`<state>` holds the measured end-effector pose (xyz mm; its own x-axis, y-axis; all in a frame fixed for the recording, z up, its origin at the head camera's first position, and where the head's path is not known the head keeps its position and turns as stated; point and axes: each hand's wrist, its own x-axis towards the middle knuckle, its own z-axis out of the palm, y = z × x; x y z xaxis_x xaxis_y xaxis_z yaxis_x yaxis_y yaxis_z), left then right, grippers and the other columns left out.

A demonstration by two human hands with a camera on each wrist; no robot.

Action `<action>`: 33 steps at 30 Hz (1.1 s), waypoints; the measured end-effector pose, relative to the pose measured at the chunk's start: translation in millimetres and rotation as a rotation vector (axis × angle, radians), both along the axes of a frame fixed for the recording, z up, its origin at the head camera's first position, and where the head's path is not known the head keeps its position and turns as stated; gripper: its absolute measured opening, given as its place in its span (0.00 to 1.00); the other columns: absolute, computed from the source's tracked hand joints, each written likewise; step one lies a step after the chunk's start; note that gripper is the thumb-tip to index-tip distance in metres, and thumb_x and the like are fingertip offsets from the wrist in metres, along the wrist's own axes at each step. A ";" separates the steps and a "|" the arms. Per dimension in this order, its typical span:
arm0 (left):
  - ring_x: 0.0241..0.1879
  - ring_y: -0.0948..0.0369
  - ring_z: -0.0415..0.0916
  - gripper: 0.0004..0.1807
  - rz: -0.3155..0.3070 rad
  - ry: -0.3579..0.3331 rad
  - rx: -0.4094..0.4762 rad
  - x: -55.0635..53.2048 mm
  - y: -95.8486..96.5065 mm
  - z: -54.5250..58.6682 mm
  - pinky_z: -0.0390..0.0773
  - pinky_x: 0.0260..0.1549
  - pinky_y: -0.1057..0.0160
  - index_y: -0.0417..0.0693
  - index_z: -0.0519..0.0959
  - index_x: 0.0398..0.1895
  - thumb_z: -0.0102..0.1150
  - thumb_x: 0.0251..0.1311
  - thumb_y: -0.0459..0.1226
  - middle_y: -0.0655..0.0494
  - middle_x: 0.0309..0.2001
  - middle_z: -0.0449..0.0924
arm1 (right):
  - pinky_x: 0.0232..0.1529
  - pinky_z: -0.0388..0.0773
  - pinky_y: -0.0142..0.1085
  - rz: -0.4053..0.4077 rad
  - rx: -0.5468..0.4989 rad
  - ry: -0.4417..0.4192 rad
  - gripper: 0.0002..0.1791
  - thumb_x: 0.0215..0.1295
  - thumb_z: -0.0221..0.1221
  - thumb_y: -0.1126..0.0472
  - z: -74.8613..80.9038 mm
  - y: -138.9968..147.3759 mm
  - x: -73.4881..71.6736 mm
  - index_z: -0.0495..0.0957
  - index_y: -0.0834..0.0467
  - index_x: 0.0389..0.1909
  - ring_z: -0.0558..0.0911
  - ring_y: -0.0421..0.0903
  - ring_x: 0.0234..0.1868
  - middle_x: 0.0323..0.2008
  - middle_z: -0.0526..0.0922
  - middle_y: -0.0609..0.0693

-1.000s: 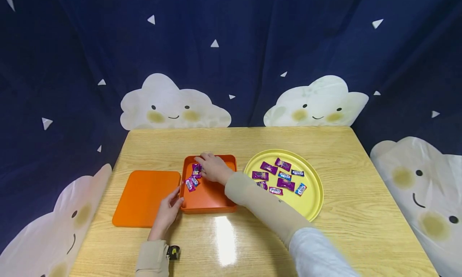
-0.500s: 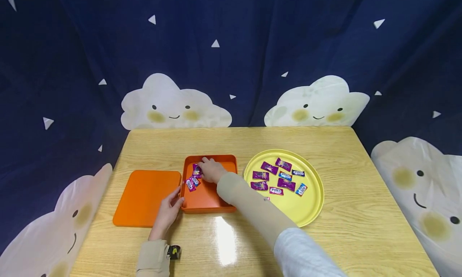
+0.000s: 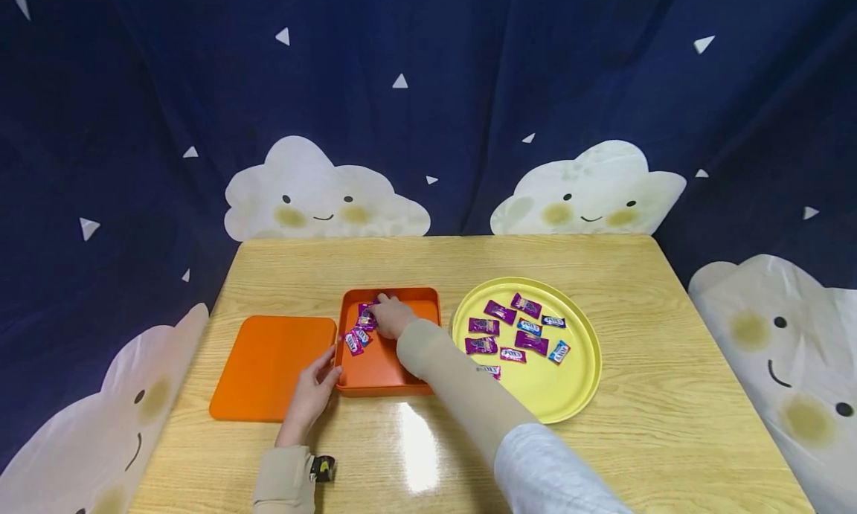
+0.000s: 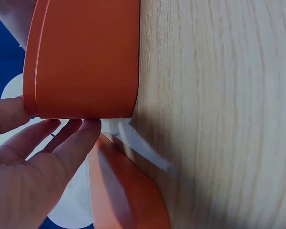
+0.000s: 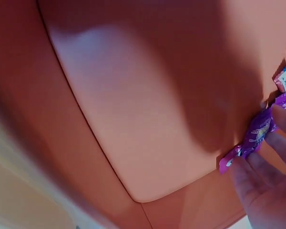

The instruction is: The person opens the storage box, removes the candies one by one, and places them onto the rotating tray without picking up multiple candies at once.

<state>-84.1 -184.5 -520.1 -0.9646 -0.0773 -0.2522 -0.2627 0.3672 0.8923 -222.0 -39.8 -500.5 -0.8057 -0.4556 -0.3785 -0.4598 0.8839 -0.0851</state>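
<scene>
My left hand (image 3: 311,395) rests with extended fingertips against the left wall of an orange box (image 3: 384,369). In the left wrist view, the fingertips of this hand (image 4: 38,176) touch the box's side and rim. My right hand (image 3: 393,317) reaches into the box near its back left corner, fingers pointing down. Its fingertips (image 5: 245,176) touch a purple-wrapped candy (image 5: 257,131) in the right wrist view. Purple candies (image 3: 366,317) and a smaller candy with white lettering (image 3: 354,343) lie along the box's left side. The right hand partly hides the candies there.
Right of the box stands a round yellow tray (image 3: 569,391) with several purple, pink and blue wrapped candies; my right forearm crosses its left edge. A flat orange lid (image 3: 271,369) lies left of the box. Behind the wooden table (image 3: 669,395) hangs a dark blue curtain (image 3: 455,112).
My right hand has shifted slightly forward to back-left candies and drawn its fingers in. The right forearm has swung left, uncovering more candies on the tray. My left hand has stayed put.
</scene>
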 end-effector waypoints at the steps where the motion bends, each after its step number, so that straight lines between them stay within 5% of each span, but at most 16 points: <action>1: 0.60 0.42 0.62 0.27 -0.002 0.003 0.000 -0.1 -0.2 -0.1 0.60 0.60 0.48 0.37 0.59 0.66 0.48 0.65 0.33 0.36 0.65 0.59 | 0.54 0.72 0.37 -0.005 0.002 0.001 0.21 0.64 0.54 0.56 0.2 -0.6 0.1 0.71 0.49 0.59 0.69 0.47 0.53 0.57 0.67 0.50; 33: 0.64 0.43 0.55 0.27 -0.006 -0.009 0.008 -0.8 -0.2 -0.7 0.56 0.62 0.49 0.38 0.57 0.67 0.46 0.66 0.33 0.37 0.66 0.56 | 0.54 0.72 0.40 -0.027 0.019 -0.004 0.17 0.63 0.55 0.62 -1.4 -6.3 -0.6 0.77 0.52 0.53 0.69 0.51 0.56 0.58 0.70 0.51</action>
<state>-84.9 -184.7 -520.7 -0.9627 -0.0695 -0.2615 -0.2686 0.3612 0.8930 -222.6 -46.1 -501.9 -0.8161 -0.4263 -0.3902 -0.4353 0.8976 -0.0703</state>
